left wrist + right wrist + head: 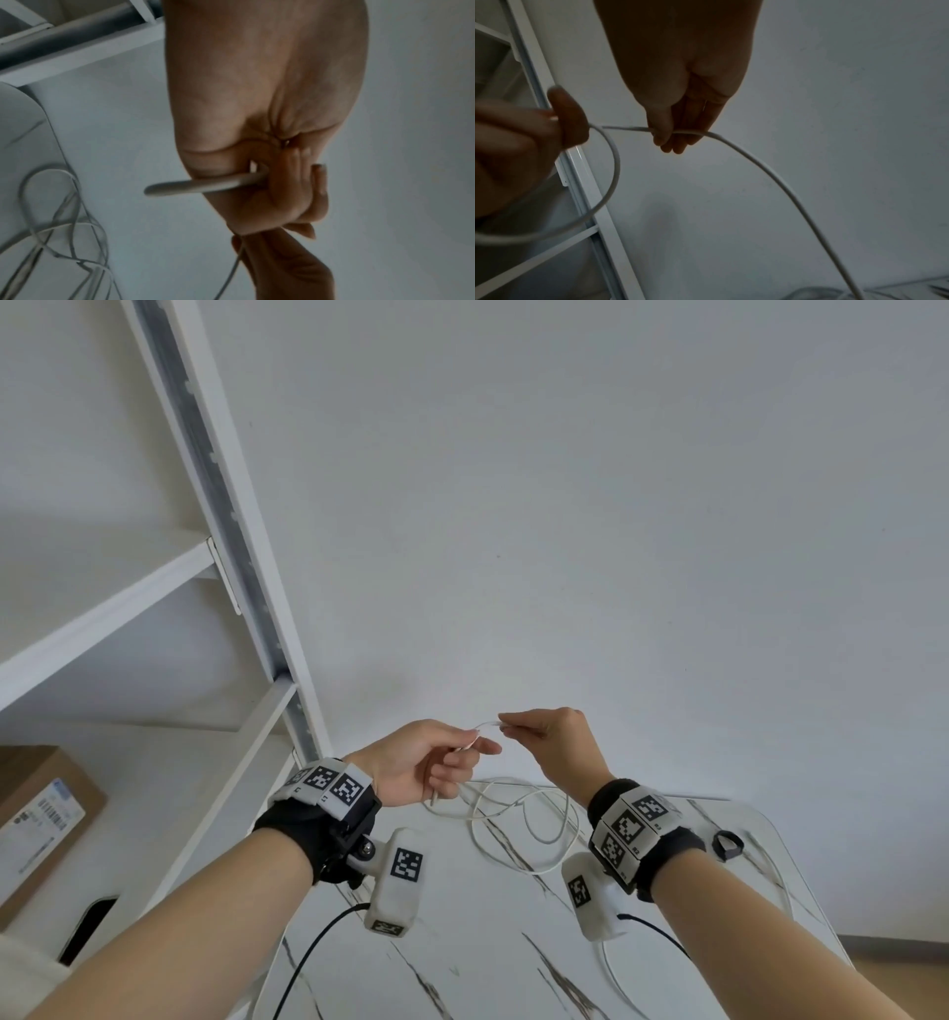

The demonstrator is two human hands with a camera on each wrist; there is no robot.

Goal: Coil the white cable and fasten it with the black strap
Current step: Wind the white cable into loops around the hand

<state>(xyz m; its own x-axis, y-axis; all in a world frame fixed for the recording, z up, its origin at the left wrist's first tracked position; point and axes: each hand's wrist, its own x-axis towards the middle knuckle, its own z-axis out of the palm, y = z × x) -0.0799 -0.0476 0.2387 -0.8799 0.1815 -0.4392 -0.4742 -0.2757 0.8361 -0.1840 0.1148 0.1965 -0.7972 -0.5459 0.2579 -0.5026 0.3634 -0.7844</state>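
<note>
Both hands are raised above the marble table (pixel 462 968). My left hand (pixel 477 743) grips the white cable (pixel 513 814) near one end, and the plug end (pixel 195 185) sticks out below the curled fingers (pixel 290 182). Close to the right, my right hand (pixel 506 724) pinches the same cable between thumb and fingers (pixel 670 132). A short arc of cable (pixel 613 162) runs between the hands. The rest hangs down in loose loops (pixel 64 233) on the table. The black strap (pixel 728 845) lies on the table, right of my right wrist.
A white metal shelf frame (pixel 231 557) stands at the left, with a cardboard box (pixel 41 814) on its lower shelf. A plain white wall is behind the table. Black leads (pixel 318 947) run from the wrist cameras across the table's near part.
</note>
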